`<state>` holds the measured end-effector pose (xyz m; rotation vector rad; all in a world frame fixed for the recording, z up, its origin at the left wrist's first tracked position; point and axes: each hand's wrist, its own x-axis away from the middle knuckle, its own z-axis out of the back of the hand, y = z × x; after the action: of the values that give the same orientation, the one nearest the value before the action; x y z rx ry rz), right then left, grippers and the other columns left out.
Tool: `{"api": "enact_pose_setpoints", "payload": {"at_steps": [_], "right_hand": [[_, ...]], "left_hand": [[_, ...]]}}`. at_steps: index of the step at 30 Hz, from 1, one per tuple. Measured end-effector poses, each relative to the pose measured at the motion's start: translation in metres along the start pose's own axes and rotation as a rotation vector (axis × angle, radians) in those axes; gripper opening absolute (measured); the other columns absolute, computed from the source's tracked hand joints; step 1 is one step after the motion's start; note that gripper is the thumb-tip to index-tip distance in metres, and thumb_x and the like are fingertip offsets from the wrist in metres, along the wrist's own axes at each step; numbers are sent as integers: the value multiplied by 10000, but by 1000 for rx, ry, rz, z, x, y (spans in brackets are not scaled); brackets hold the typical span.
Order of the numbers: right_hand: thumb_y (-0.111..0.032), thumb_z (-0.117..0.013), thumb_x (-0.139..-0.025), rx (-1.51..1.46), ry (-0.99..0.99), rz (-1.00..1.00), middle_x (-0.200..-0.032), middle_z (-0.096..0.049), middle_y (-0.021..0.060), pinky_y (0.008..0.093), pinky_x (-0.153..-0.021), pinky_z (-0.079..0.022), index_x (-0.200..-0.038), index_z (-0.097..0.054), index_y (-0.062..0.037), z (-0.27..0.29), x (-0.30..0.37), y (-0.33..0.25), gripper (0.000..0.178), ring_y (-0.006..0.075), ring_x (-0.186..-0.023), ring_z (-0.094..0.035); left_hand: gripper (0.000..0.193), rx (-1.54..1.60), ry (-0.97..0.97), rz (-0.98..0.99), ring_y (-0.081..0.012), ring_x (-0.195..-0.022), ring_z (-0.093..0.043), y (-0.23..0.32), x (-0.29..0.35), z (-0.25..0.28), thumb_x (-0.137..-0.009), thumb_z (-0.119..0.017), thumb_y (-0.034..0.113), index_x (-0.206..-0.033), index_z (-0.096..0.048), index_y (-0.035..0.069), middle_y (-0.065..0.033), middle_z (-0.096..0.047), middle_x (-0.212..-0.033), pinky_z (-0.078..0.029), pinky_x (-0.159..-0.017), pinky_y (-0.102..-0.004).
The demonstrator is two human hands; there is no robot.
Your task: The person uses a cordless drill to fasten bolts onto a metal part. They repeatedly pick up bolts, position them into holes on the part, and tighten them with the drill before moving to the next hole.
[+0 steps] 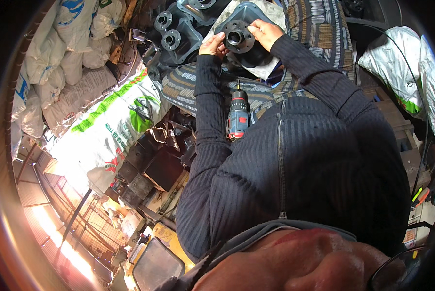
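"Housing with the round drilled flange: where is it?"
"Between the person's thighs, over a white sheet, flange facing up."
"And the grip?"
"Left hand pinches the flange's left edge, thumb on top; right hand pinches the opposite edge, its lower fingers hidden."
"Anything nearby?"
"A cordless drill on the lap, bit toward the housing; similar flanged housings beside the left hand."

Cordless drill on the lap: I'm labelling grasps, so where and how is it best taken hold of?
Probably by the drill body, from above and right: it faces up behind the chuck, the thin bit points forward, and the left sleeve runs along its left. I can't make out a handle.
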<state>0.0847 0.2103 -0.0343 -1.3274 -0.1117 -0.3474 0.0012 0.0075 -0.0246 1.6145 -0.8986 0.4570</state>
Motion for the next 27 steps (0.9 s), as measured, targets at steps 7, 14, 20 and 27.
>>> {"api": "enact_pose_setpoints", "payload": {"at_steps": [7,14,20,27], "right_hand": [[-315,-488,-888,-17,-10,20,-652,-547,43,292,-588,-427,-930,-560,-34,-4,0,-2,294,145,-604,-528],[-345,-483,-884,-36,6,1,-716,-576,89,332,-645,-442,-934,-568,-36,-3,1,-6,324,216,-686,-558],[-358,-481,-875,-6,-29,-68,-856,-634,162,393,-745,-459,-962,-590,-43,0,0,-4,345,325,-844,-601],[-384,-446,-881,117,-7,-44,-901,-633,165,395,-779,-451,-1011,-591,-56,2,-4,9,382,330,-879,-593]], "left_hand": [[265,23,45,0,-250,-875,-607,-3,-1,6,-803,-641,129,-1026,-551,16,-115,-619,-973,-476,-767,-405],[239,68,6,-44,-248,-876,-611,-3,-1,1,-806,-634,111,-1012,-555,18,-122,-622,-983,-482,-782,-415],[241,5,16,-49,-221,-787,-627,-3,-4,3,-798,-651,140,-996,-561,34,-102,-635,-939,-495,-686,-369],[265,-24,115,-157,-200,-730,-625,-19,-7,-6,-818,-635,178,-1025,-566,28,-86,-630,-910,-504,-571,-329]]}}
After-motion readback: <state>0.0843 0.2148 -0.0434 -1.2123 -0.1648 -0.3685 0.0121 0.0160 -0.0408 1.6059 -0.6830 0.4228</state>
